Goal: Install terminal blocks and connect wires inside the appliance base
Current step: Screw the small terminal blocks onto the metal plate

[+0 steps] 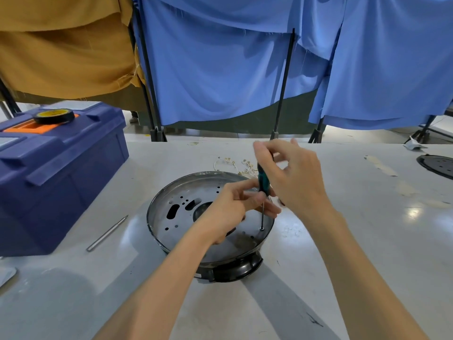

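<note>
right grip (294,175): fingers curled round top of screwdriver (263,180) handle | left grip (234,204): pinching lower handle, just below right grip | screwdriver: upright; tip on screw (261,228) in appliance base (245,251), beneath both grips | wires (235,163): on tabletop (343,241), just beyond grips | toolbox (61,173): well left of left grip

Pale grey table (343,241), glossy. Blue toolbox (61,182) on L side, near far edge. Round appliance base (171,231) at centre. Thin metal rod (107,233) lies btwn toolbox & base, touching neither. Loose wires (235,163) just behind base. Black disc (437,165) at R edge, partly cut off.
</note>
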`<move>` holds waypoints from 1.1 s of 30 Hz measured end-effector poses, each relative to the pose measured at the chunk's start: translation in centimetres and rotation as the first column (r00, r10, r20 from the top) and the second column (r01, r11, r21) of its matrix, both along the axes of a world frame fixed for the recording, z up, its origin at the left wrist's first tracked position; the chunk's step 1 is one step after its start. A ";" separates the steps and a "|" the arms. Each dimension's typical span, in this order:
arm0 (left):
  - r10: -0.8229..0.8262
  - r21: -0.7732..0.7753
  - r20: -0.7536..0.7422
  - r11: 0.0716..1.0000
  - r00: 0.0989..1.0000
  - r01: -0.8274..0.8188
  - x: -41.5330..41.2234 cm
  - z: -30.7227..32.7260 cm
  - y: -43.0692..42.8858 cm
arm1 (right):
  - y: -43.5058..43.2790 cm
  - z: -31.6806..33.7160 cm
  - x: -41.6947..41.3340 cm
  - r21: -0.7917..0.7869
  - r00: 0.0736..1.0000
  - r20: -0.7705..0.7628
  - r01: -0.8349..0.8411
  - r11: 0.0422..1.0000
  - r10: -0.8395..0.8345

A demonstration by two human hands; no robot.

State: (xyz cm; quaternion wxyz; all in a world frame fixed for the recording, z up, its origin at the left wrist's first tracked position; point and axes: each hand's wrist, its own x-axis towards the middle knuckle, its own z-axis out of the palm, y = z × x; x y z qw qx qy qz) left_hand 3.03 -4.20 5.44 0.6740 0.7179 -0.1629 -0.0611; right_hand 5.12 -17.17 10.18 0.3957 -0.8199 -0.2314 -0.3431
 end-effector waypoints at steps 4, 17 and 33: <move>-0.035 -0.007 -0.028 0.999 0.999 0.035 0.2 0.1 0.0 | -1.1 0.5 -0.3 0.009 0.984 -0.067 -0.165 0.986 0.165; -0.012 0.012 0.029 1.000 1.000 0.012 -0.4 0.1 -0.1 | -0.1 -0.3 0.3 0.048 0.989 -0.073 -0.122 0.991 0.126; -0.008 0.012 0.026 1.000 1.000 0.008 -0.3 -0.1 -0.3 | 0.0 -0.8 -0.1 0.308 0.932 -0.204 -0.231 0.923 0.301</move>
